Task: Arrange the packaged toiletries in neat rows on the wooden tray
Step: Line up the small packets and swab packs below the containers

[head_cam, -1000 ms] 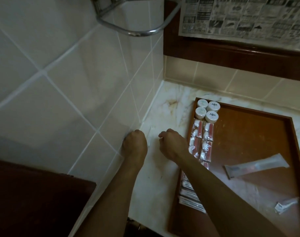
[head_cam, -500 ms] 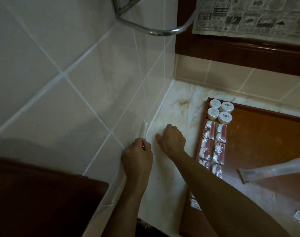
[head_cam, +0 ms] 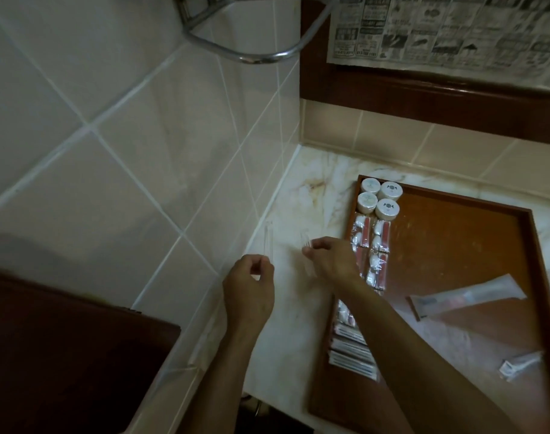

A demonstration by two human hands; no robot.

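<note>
Wooden tray [head_cam: 524,277]: four white jars [head_cam: 379,198] at far-left corner. Left hand [head_cam: 250,286] and right hand [head_cam: 333,261] each pinching a clear sachet.

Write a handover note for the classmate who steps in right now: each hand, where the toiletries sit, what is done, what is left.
Left hand pinches a thin clear packet over the marble counter. Right hand pinches another clear packet.
Done: along the wooden tray's left edge, four round jars, then sachets, then flat packets.
Left: both held packets, the long tube packet and small packet lying loose on the tray.
</note>
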